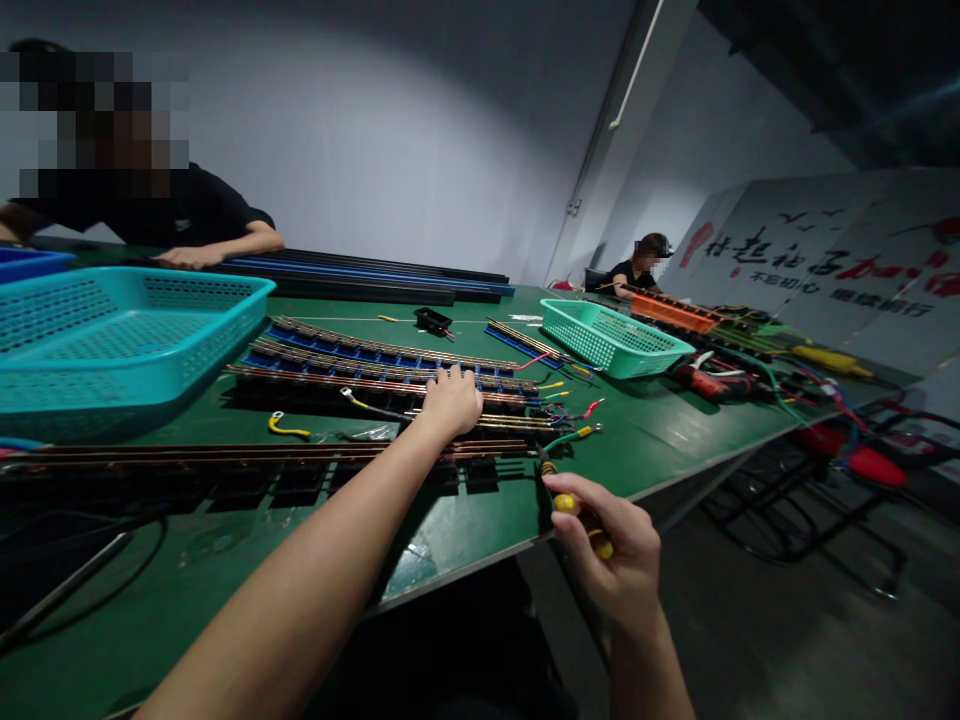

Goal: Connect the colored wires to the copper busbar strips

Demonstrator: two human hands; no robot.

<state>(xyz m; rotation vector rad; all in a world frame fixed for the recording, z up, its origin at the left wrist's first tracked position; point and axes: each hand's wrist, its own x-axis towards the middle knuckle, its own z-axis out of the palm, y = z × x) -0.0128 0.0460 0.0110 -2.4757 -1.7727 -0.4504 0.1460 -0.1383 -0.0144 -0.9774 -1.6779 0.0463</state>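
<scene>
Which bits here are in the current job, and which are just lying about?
Likely in the job:
- yellow-handled tool, in the right hand
- copper-barred strip at its tip
- rail strips under the left hand

Apparently lying about:
- large teal basket
- small black tray
- red-and-black tool

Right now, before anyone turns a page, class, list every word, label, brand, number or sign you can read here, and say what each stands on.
"起袖子加油": large writing on the wall panel; the character before it is too blurred to be sure of.
"不忘初心": smaller line below, same panel.
"继续前行": right of that, same panel, soft but just readable.
Pale mark on the nearer co-worker's black shirt: too small to read.
</scene>
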